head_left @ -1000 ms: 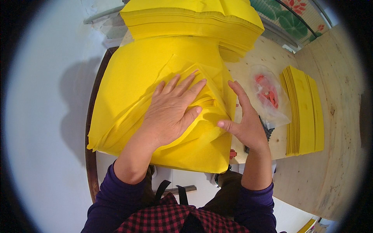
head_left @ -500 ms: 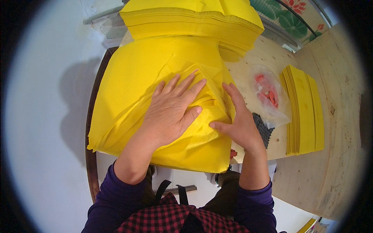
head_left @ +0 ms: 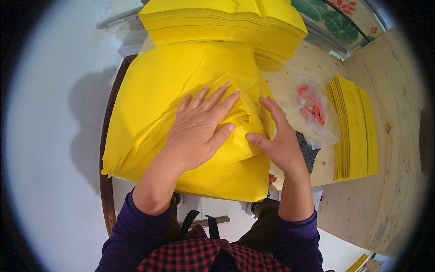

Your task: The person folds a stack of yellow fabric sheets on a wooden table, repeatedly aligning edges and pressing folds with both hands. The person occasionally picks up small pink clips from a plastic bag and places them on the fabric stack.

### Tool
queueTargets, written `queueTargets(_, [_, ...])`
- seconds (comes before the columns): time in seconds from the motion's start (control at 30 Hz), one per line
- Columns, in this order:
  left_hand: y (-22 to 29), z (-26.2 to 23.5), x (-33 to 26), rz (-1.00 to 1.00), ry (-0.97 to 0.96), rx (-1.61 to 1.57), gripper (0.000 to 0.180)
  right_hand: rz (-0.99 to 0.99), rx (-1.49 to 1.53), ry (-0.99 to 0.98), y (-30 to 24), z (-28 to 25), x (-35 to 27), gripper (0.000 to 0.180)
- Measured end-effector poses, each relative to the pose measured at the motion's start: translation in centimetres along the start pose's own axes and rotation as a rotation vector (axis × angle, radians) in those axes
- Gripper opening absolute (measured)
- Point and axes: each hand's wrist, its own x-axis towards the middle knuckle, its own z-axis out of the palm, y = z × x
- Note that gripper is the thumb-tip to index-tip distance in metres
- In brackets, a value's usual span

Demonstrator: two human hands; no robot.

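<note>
A thick pile of large yellow paper sheets [head_left: 149, 118] lies in front of me, its top sheets folded over toward the right. My left hand [head_left: 201, 129] presses flat on the folded sheets with fingers spread. My right hand [head_left: 278, 140] rests at the pile's right edge, fingers apart, its thumb touching the fold beside my left thumb. Neither hand grips anything.
A taller stack of yellow sheets [head_left: 226, 22] stands behind the pile. On the wooden table [head_left: 389, 149] to the right lie a narrow stack of folded yellow sheets [head_left: 355, 127], a clear plastic bag with red pieces [head_left: 312, 109] and a dark ribbed object [head_left: 308, 152].
My right hand has slid left onto the pile's right edge, closer to my left hand. My left hand has stayed flat in place.
</note>
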Motion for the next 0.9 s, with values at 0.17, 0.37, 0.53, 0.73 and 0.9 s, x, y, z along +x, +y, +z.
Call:
queueTargets(0.17, [0.0, 0.0, -0.1, -0.001, 0.001, -0.010, 0.059, -0.073, -0.133, -0.152, -0.5, -1.8, -0.5, 0.098])
queueTargets(0.37, [0.0, 0.1, -0.1, 0.002, 0.010, -0.004, 0.060, -0.075, 0.067, -0.084, -0.3, -1.9, -0.1, 0.093])
queueTargets(0.53, [-0.1, 0.1, 0.0, 0.005, 0.009, -0.014, 0.063, -0.010, 0.061, -0.007, 0.0, 0.1, 0.3, 0.086])
queueTargets(0.73, [0.0, 0.1, -0.1, 0.007, 0.003, 0.008, 0.060, -0.022, -0.067, -0.073, -0.6, -0.7, -0.3, 0.089])
queueTargets(0.9, [-0.2, 0.2, 0.0, 0.002, 0.003, 0.007, 0.060, -0.070, -0.011, -0.133, -0.9, -2.4, -0.5, 0.092])
